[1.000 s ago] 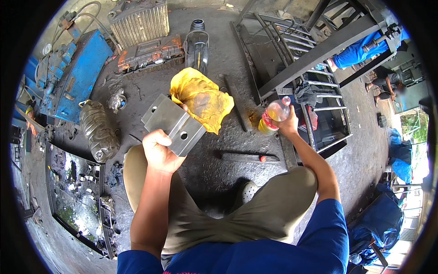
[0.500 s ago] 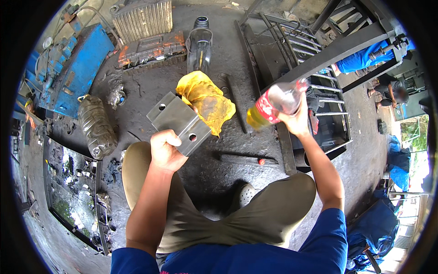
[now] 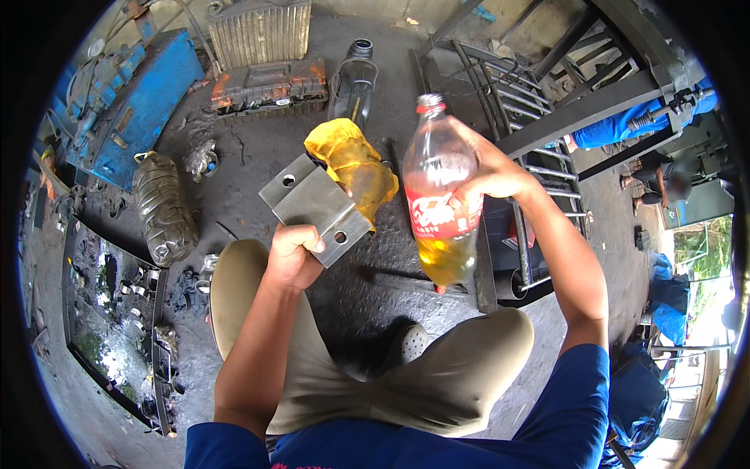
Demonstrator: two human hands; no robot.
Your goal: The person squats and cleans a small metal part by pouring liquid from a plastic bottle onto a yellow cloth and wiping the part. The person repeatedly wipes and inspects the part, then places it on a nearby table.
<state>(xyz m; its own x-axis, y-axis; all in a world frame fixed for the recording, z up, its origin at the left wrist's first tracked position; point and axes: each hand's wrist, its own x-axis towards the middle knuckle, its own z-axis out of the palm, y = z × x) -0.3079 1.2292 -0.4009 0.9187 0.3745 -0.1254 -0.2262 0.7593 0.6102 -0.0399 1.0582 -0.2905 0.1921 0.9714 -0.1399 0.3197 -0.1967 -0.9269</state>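
My left hand (image 3: 295, 254) grips a bent grey metal bracket (image 3: 312, 205) with a round hole near each end. A stained yellow cloth (image 3: 355, 160) sits against the bracket's far side, and the left fingers behind the metal are mostly hidden. To the right, my right hand (image 3: 492, 176) is wrapped round a clear plastic bottle (image 3: 441, 168) with a red label. The bottle stands nearly upright in the air, its open-looking neck up, with yellow liquid (image 3: 447, 258) at the bottom.
Ahead lie a dark cut bottle (image 3: 355, 86), an orange toolbox (image 3: 269, 84) and a ribbed metal block (image 3: 262, 35). A blue machine (image 3: 137, 113) and a grimy bottle (image 3: 162, 207) are at left, above a liquid-filled tray (image 3: 109, 344). A metal frame (image 3: 582, 113) rises at right; people sit beyond.
The bottle has swung from a tilt with its base to the left to nearly upright, closer to the bracket. The bracket and cloth have shifted slightly right.
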